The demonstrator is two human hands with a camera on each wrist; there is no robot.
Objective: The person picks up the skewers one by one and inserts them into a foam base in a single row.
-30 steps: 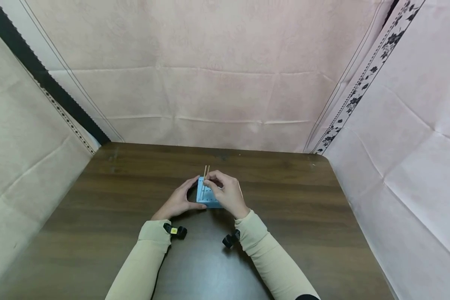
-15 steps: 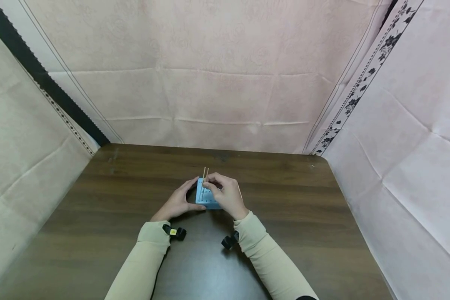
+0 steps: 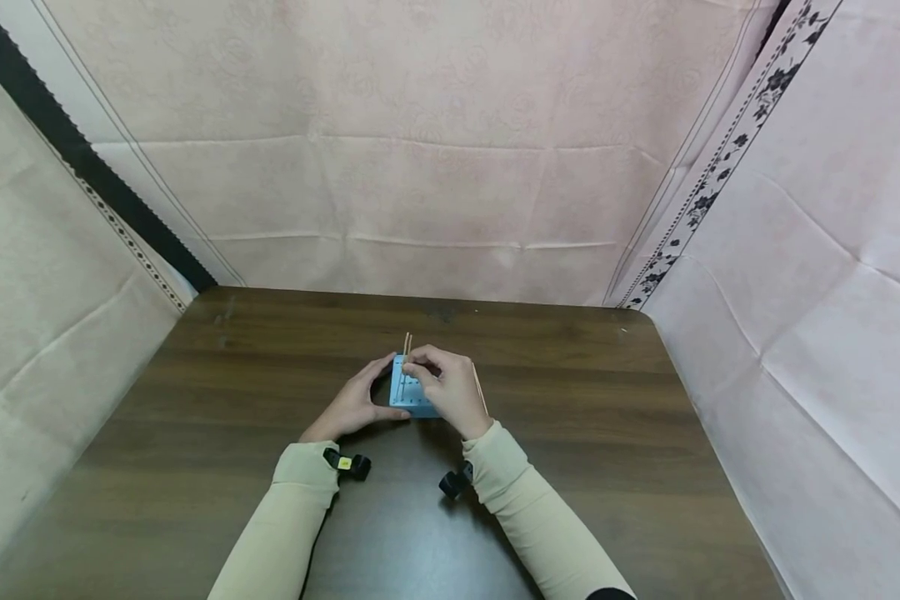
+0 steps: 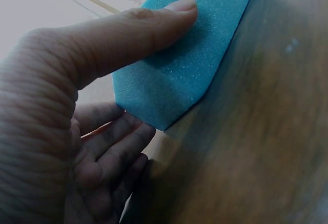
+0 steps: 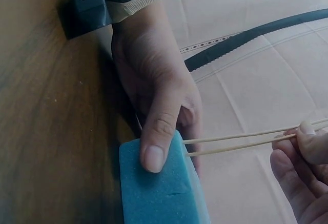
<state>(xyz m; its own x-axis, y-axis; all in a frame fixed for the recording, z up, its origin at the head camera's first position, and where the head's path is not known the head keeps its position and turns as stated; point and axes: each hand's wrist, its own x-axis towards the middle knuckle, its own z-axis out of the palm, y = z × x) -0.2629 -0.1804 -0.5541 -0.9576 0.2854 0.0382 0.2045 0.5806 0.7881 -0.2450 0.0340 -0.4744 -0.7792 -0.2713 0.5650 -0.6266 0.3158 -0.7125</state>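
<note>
A: Where does the blue block point(image 3: 411, 393) lie?

B: On a wood-grain table point(image 3: 555, 358), between a person's hands. The left hand point(image 3: 351, 406) grips its left end, thumb flat along the near side, fingers parted from it and reaching the far corner.

A: And the right hand point(image 3: 453, 387)?

B: It is poised above the block's holed top, fingers bent in, thumb and fingertips pinching at thin wooden sticks. Two of these, a first stick point(image 5: 230, 137) and a second stick point(image 5: 241, 146), rise from the top side by side, near the left hand's thumb. Whether the pinch takes both, I cannot tell. Another thin stick point(image 3: 480, 387) shows along the right hand's outer edge.
</note>
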